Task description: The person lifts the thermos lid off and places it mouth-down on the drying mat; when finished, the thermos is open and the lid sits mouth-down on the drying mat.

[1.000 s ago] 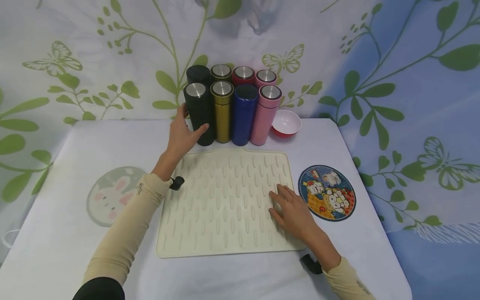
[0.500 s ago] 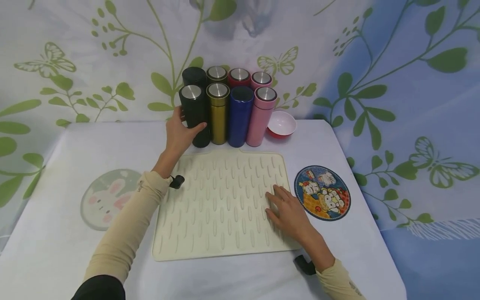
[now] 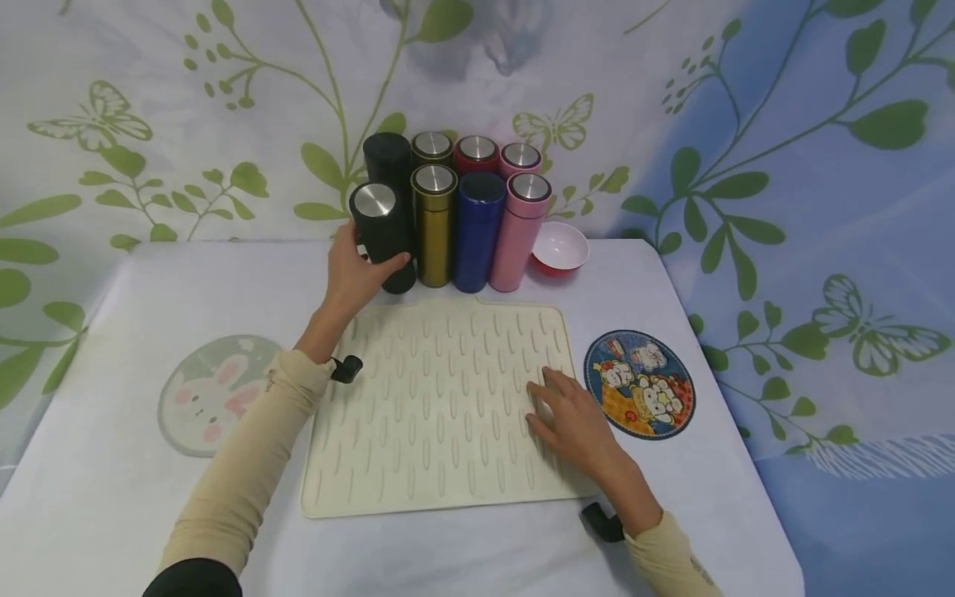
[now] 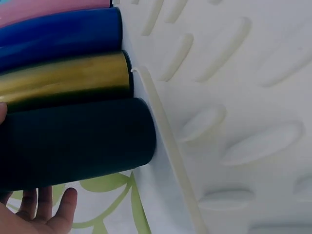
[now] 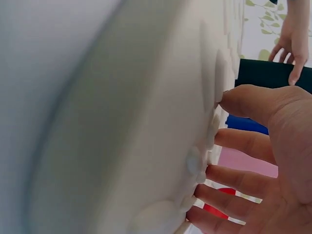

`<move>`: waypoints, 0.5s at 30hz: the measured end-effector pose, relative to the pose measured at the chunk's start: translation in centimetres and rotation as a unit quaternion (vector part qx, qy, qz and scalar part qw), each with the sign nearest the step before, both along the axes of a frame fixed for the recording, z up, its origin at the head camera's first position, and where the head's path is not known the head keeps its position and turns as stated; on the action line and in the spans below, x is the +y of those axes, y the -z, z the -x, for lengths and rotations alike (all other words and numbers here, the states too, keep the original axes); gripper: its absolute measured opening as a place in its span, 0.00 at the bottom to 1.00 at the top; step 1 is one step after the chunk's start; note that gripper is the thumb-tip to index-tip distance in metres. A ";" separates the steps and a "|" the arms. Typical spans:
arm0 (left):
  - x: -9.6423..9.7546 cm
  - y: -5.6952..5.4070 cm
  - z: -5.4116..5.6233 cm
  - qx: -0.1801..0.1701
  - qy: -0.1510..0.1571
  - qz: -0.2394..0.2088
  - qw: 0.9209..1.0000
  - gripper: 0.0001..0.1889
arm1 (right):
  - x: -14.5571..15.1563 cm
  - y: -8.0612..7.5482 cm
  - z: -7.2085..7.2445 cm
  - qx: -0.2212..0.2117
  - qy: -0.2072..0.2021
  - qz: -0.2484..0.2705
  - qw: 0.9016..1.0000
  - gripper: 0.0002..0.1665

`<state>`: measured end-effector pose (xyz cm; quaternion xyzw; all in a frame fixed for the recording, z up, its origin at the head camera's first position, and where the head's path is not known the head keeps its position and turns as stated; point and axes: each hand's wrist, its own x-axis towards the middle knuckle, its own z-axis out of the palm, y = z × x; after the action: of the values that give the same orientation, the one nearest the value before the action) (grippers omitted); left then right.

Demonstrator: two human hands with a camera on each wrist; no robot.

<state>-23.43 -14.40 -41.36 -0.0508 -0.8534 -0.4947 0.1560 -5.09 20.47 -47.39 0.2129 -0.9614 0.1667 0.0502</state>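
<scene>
My left hand [image 3: 349, 274] grips a black thermos [image 3: 384, 232] with a steel-topped lid, thumb on its near side and fingers round the far left. The thermos leans a little toward me and to the left, its base just behind the mat's back edge. In the left wrist view the dark thermos [image 4: 83, 141] lies against the gold one, with the fingertips [image 4: 63, 214] curving beneath it. My right hand [image 3: 573, 421] rests on the right side of a cream ribbed mat [image 3: 425, 406], fingers spread and touching its raised bumps in the right wrist view.
Beside the black thermos stand gold [image 3: 435, 228], blue [image 3: 479, 236] and pink [image 3: 518, 236] ones, with several more behind. A red-and-white bowl [image 3: 560, 247] sits at their right. Round placemats flank the mat: a rabbit one [image 3: 197, 398] and a colourful one [image 3: 639, 385].
The top of the black thermos has tipped toward me and slightly left, and my left hand has shifted down-left with it. My right hand stays on the mat.
</scene>
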 end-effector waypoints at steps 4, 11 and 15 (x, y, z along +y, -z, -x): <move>-0.3 0.1 -0.3 -0.014 0.026 -0.034 0.999 0.39 | -0.1 -0.1 0.3 -0.001 0.004 -0.002 1.000 0.27; -0.6 -1.6 -2.6 0.018 0.037 -0.133 0.990 0.35 | 0.0 0.1 0.2 -0.004 0.018 0.005 1.000 0.26; -0.7 -4.2 -4.9 0.096 0.041 -0.198 0.975 0.30 | 0.1 -0.1 0.2 -0.005 0.021 0.006 1.000 0.27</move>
<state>-18.58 -15.14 -37.15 -0.1008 -0.7167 -0.6528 0.2238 -5.25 20.54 -47.27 0.1910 -0.9650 0.1728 0.0501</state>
